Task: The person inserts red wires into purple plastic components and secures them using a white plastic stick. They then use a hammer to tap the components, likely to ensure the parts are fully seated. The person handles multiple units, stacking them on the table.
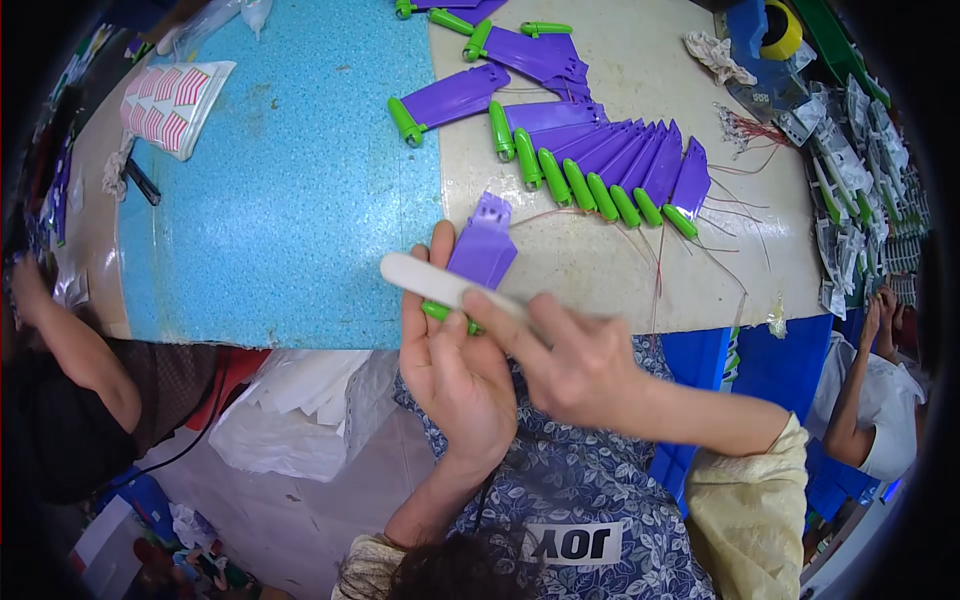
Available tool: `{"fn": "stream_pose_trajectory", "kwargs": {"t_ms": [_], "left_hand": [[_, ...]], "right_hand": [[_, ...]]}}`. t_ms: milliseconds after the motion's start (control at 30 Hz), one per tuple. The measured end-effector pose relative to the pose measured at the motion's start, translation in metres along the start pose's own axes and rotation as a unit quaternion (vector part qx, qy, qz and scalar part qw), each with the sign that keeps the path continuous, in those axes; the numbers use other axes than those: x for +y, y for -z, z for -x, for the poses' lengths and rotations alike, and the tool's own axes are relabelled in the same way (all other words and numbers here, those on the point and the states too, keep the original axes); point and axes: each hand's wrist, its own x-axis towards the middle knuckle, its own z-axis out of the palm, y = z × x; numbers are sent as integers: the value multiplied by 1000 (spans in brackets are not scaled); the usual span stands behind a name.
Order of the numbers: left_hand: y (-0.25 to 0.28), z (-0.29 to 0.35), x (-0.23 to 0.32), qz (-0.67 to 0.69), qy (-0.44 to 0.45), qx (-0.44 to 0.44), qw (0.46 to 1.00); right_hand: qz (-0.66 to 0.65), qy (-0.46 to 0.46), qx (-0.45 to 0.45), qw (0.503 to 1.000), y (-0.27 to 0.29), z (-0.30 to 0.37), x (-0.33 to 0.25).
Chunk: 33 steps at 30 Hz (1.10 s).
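Observation:
Over the table's front edge, my left hand (455, 375) holds a purple plastic wing-shaped part (484, 252) with a green rounded piece (437, 311) at its lower end. The fingers lie behind the part and the thumb is at the green piece. My right hand (590, 370) is closed around a flat white stick with a rounded end (430, 280), its index finger stretched along it. The stick crosses in front of the purple part; whether they touch, I cannot tell. A thin wire trails from the part to the right.
Several purple wings with green ends (625, 170) lie overlapped in a row, wires trailing. A striped packet (178, 105) and black tool (143, 183) lie left on the blue mat (300, 200). Grey parts (865, 170) pile up right. People's arms (85, 350) show at both sides.

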Motion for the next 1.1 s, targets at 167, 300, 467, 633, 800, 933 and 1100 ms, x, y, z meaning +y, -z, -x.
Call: {"fn": "stream_pose_trajectory", "kwargs": {"t_ms": [167, 300, 467, 633, 800, 933, 1100], "left_hand": [[-3, 1, 3, 50, 14, 15, 999], [0, 4, 3, 54, 18, 12, 998], [7, 1, 1, 46, 7, -23, 999], [8, 0, 23, 35, -12, -97, 995], [-1, -4, 39, 20, 18, -165, 986], [-13, -6, 43, 9, 40, -182, 983], [-38, -8, 49, -18, 46, -176, 983]], "right_hand": [[-18, -3, 27, 999, -4, -2, 2], [-26, -23, 32, 999, 0, -11, 9], [4, -3, 22, 1000, 4, -10, 15], [-75, -33, 130, 988, 43, -40, 50], [-79, 13, 39, 996, 38, -13, -3], [-26, -38, 61, 997, 49, -27, 13], [-26, -13, 87, 996, 65, -35, 31]]}}
